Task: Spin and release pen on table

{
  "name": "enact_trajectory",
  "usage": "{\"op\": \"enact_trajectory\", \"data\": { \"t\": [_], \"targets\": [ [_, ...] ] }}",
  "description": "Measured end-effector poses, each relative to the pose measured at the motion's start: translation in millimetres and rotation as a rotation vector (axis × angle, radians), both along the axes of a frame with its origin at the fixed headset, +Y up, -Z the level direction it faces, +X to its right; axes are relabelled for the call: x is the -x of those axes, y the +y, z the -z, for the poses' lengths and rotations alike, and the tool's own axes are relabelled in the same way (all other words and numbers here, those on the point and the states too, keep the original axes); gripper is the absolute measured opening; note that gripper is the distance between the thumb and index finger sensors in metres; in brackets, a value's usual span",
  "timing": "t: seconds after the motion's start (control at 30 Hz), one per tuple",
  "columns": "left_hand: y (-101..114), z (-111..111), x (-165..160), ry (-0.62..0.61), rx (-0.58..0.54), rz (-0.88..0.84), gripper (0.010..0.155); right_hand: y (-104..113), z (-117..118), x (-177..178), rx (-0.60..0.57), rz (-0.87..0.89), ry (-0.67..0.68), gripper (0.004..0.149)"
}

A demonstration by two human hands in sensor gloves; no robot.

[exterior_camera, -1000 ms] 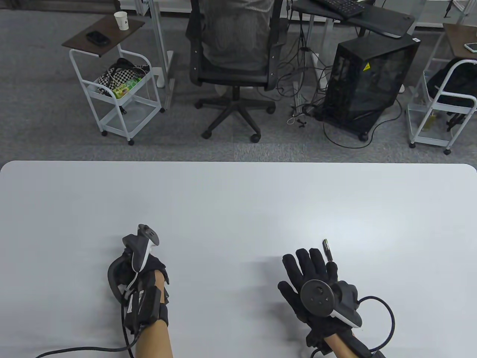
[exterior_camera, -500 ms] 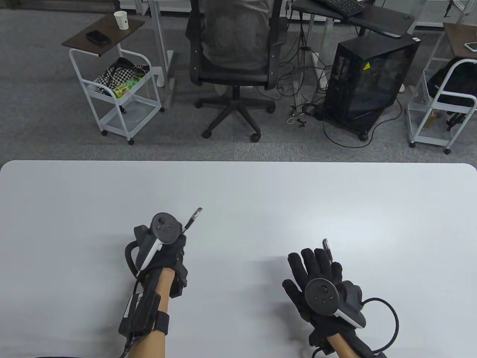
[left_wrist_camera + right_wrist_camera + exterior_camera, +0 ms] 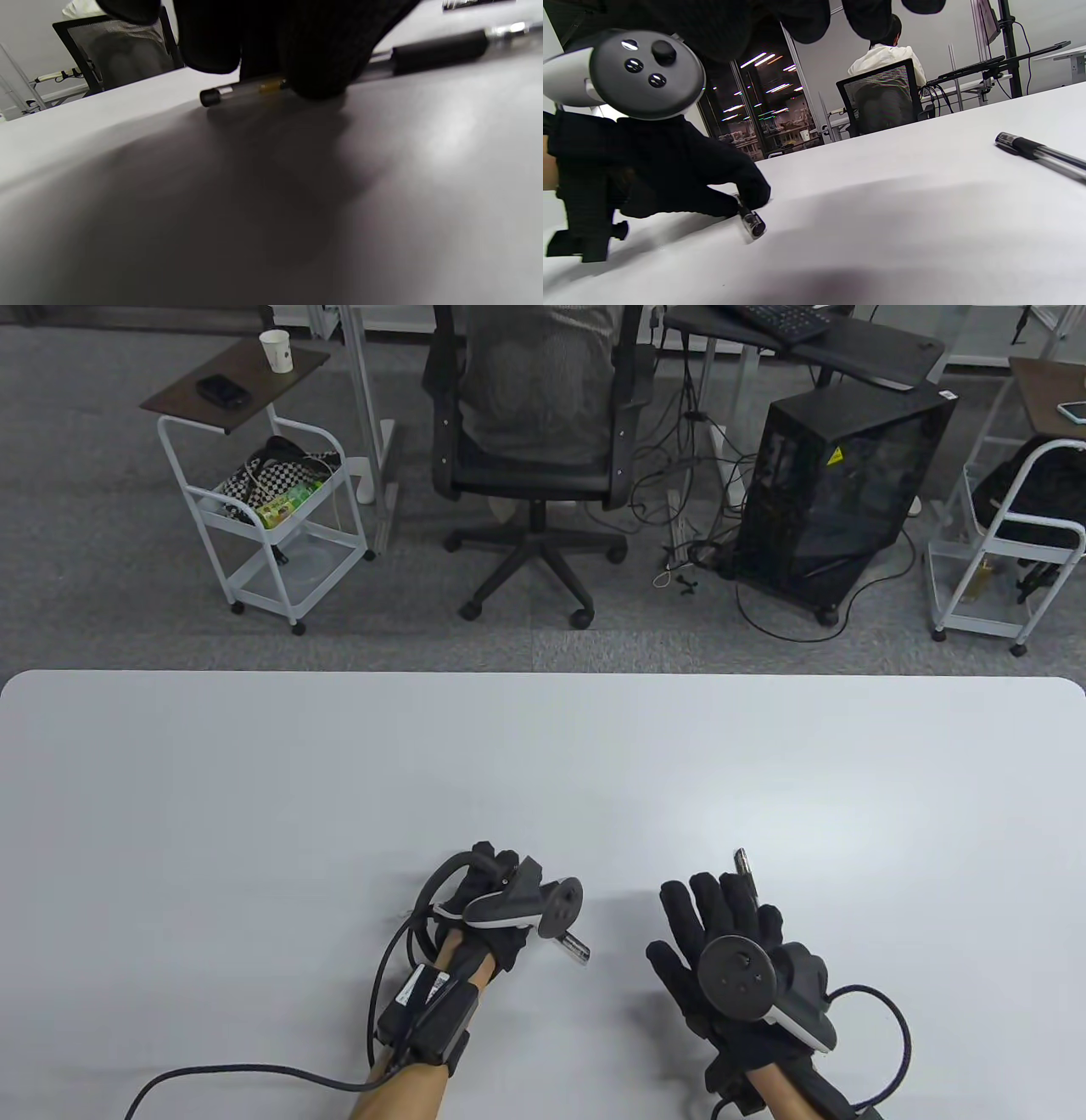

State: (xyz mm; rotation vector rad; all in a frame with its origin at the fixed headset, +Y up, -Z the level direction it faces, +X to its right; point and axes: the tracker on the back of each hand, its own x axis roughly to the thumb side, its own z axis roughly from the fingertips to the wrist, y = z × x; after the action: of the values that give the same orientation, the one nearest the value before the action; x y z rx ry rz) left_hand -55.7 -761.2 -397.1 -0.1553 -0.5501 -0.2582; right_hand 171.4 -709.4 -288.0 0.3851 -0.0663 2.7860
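Note:
A pen with a clear barrel and black end (image 3: 577,948) lies low on the white table (image 3: 543,763), poking out to the right from under my left hand (image 3: 509,937). In the left wrist view my left fingers (image 3: 314,67) pinch its middle (image 3: 250,89), and the barrel touches the table. The right wrist view shows the same grip (image 3: 746,201) near the pen's end (image 3: 753,224). My right hand (image 3: 721,916) lies flat and spread, holding nothing. A second pen (image 3: 745,869) sticks out beyond its fingers and rests on the table in the right wrist view (image 3: 1039,154).
Cables trail from both wrists along the table's front edge (image 3: 254,1073). Beyond the far edge stand an office chair (image 3: 530,466), a white cart (image 3: 271,517) and a black computer case (image 3: 836,492).
My left hand moved right and toward me, rolling over and bringing its pen from pointing up and away down to the table. My right hand barely moved.

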Motion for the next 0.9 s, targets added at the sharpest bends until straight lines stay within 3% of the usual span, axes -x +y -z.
{"op": "enact_trajectory", "data": {
  "t": [0.07,0.17,0.33,0.47,0.6,0.7,0.8,0.9],
  "targets": [
    [4.1,3.6,5.2,0.108,0.035,-0.028,0.047,-0.7,0.0,1.0,0.005,-0.001,0.005,0.069],
    [18.9,5.8,22.8,0.26,0.06,-0.122,0.063,-1.1,-0.1,1.3,0.012,-0.01,0.005,0.069],
    [47.5,-13.2,68.8,0.406,0.102,-0.376,0.057,-0.1,-0.7,-0.3,0.017,0.003,0.0,0.069],
    [60.5,-43.9,108.5,0.446,0.126,-0.484,0.056,-0.7,-0.9,0.0,0.023,-0.008,-0.002,0.069],
    [60.1,-77.0,143.9,0.451,0.142,-0.754,0.062,-0.7,-1.1,-0.5,0.025,-0.015,-0.01,0.068],
    [55.1,-87.3,161.0,0.437,0.136,-0.948,0.075,2.2,-0.6,0.1,0.006,-0.01,-0.006,0.068],
    [51.8,-87.8,172.8,0.421,0.022,-1.08,0.076,21.0,-1.4,-5.0,-0.059,0.034,-0.037,0.067],
    [48.7,-85.0,176.3,0.414,0.016,-1.139,0.076,38.4,0.4,-15.1,-0.071,0.06,-0.08,0.069]
  ]
}}
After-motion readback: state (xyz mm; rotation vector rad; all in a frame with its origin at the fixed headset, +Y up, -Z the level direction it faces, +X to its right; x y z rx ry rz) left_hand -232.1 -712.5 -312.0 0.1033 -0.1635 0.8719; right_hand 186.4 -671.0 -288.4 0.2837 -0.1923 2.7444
